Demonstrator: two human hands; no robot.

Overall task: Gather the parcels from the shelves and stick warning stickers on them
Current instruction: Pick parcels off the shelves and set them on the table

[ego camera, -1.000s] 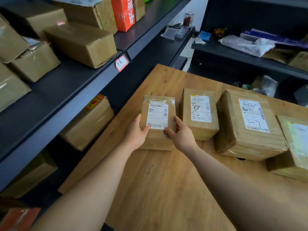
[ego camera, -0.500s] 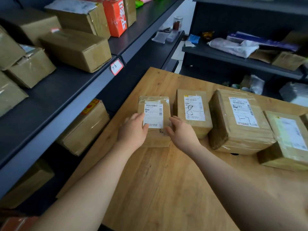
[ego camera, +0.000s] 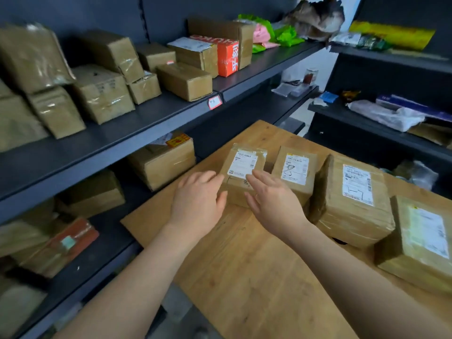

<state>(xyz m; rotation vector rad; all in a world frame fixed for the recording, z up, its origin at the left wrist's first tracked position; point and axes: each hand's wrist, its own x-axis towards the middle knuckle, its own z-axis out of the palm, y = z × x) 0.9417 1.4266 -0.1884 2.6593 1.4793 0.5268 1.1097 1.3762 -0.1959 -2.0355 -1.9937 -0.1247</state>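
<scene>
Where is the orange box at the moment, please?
In the head view, the orange box stands on the upper left shelf, in front of a taller brown box, with a labelled parcel on its left.

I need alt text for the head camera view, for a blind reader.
A left hand and a right hand, both open, flank the leftmost parcel of four labelled ones lined up on a wooden table. Dark shelves to the left hold more cardboard boxes.
</scene>
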